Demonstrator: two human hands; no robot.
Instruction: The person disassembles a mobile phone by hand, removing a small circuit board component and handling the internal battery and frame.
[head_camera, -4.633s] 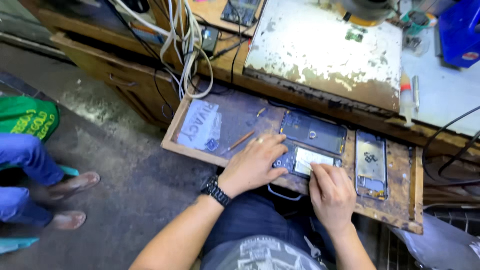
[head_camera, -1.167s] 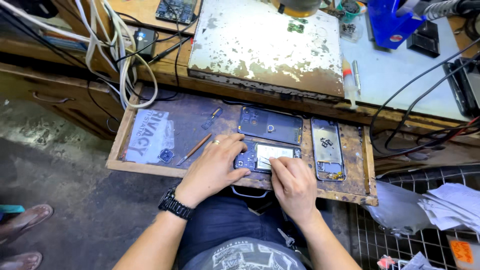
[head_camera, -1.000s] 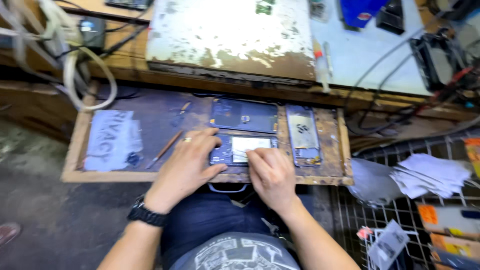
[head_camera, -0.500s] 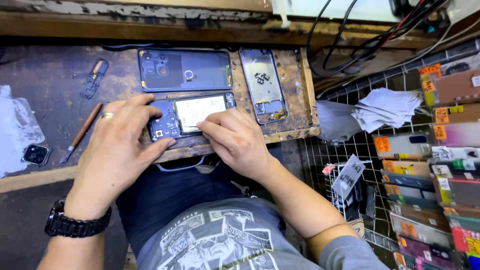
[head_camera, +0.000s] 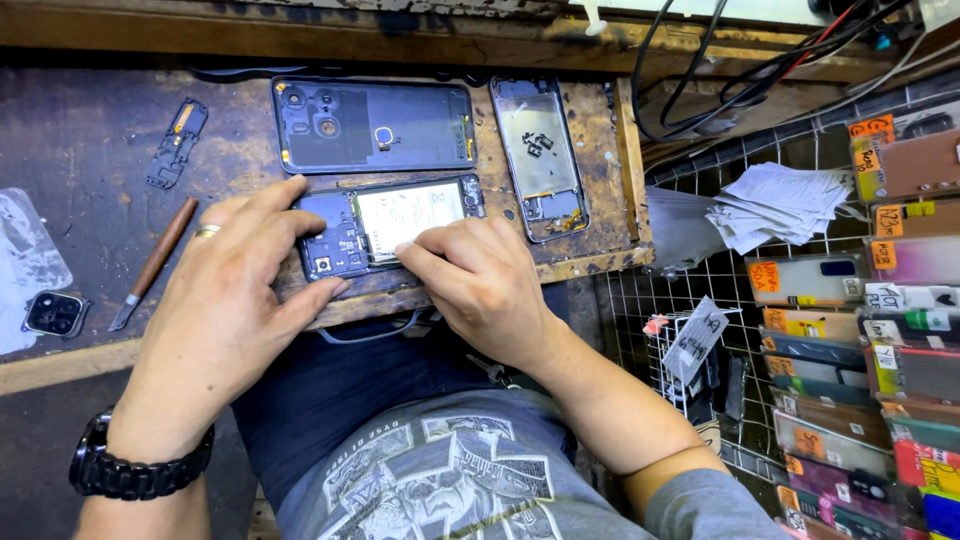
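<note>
Left to right: wooden-handled knife (head_camera: 153, 262) on the desk (head_camera: 80, 140); left hand (head_camera: 225, 300), fingers spread, steadying the opened phone (head_camera: 385, 225) at the desk's near edge; right hand (head_camera: 485, 285), fingers curled, fingertips pressing its pale battery; phone frame (head_camera: 540, 155) beyond.

An opened dark phone (head_camera: 385, 225), back off, pale battery showing, lies flat near the frame's upper centre, at the wooden tray's (head_camera: 590, 262) front edge.
</note>
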